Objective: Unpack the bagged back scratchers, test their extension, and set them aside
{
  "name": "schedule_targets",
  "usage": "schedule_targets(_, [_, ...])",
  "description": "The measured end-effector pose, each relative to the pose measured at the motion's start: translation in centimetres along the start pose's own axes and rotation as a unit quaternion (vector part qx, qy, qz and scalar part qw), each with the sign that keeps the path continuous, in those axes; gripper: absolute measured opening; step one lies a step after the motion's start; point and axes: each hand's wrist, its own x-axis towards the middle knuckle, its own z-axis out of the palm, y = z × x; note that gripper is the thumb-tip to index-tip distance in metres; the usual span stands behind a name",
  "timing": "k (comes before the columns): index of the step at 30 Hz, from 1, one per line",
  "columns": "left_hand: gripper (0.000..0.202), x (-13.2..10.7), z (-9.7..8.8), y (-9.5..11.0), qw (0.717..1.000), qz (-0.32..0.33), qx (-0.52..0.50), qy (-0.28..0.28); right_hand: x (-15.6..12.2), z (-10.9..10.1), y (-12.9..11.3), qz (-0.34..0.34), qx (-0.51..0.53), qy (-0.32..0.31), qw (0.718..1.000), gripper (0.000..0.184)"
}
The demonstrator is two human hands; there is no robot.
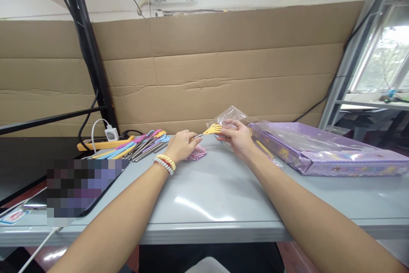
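Observation:
A yellow hand-shaped back scratcher with a metal rod is held level above the grey table. My left hand, wearing beaded bracelets, is closed around its rod. At the scratcher's yellow finger end, my right hand has its fingers pinched together against the tips. A clear plastic bag shows just behind my right hand; whether those fingers also touch it is unclear. Beside my left wrist lies a stack of small pink packets. More back scratchers, with metal rods and coloured handles, are piled left of my left hand.
A purple box with plastic on it occupies the table's right side. Against its left edge lies a wrapped yellow-handled item. A blurred-out tablet-like device rests at left, near a yellow power strip and cables. Cardboard lines the back.

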Motion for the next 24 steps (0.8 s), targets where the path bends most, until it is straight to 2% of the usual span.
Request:
schedule_targets(5, [0.036, 0.3, -0.2, -0.3, 0.999, -0.034, 0.016, 0.014, 0.5, -0.4, 0.0, -0.01, -0.06, 0.073, 0.995, 0.033])
schedule_targets(7, [0.036, 0.5, -0.5, -0.8, 0.996, -0.076, 0.033, 0.029, 0.7, -0.7, 0.1, 0.014, -0.099, 0.06, 0.993, 0.027])
schedule_targets(9, [0.034, 0.7, -0.9, -1.5, 0.989, -0.128, 0.054, 0.045, 0.8, -1.0, 0.4, 0.064, -0.179, 0.004, 0.982, 0.024])
schedule_targets(11, [0.033, 0.9, -1.4, -2.5, 0.98, -0.181, 0.07, 0.051, 0.7, -1.2, 0.9, 0.11, -0.298, -0.062, 0.946, 0.031])
schedule_targets(13, [0.034, 1.0, -2.0, -3.9, 0.97, -0.226, 0.081, 0.049, 0.6, -1.3, 1.6, 0.121, -0.416, -0.105, 0.895, 0.045])
schedule_targets(15, [0.036, 1.0, -2.5, -5.4, 0.96, -0.26, 0.088, 0.046, 0.5, -1.4, 2.1, 0.094, -0.504, -0.133, 0.848, 0.052])
schedule_targets(17, [0.035, 0.9, -3.0, -6.9, 0.953, -0.287, 0.087, 0.038, 0.5, -1.4, 2.3, 0.058, -0.563, -0.152, 0.81, 0.052])
schedule_targets(20, [0.033, 0.6, -3.6, -8.8, 0.943, -0.326, 0.069, 0.027, 0.6, -1.5, 2.4, 0.025, -0.614, -0.17, 0.77, 0.049])
schedule_targets(24, [0.034, 0.3, -4.1, -10.2, 0.928, -0.363, 0.023, 0.082, 0.7, -1.6, 2.6, 0.011, -0.642, -0.181, 0.745, 0.046])
